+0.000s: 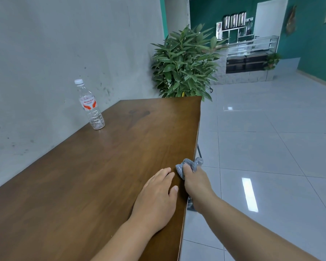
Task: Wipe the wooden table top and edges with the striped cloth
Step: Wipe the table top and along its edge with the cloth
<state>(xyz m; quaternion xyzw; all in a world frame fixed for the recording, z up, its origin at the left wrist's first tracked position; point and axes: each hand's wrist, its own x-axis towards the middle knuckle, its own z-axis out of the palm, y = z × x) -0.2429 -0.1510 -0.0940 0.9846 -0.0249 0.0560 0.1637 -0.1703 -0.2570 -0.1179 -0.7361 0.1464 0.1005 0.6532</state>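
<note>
At the table (87,176) edge, right hand (196,183) grips the bunched cloth (190,164); left hand (156,198) lies flat just beside.

Brown wooden table (94,176), grey cloth (189,166), green plant (184,63), red-labelled clear bottle (89,106)

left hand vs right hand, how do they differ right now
The left hand lies flat on the table top, fingers straight, holding nothing; the right hand grips the bunched cloth. The left sits inboard, the right at the table's right edge. Both are bare.
</note>
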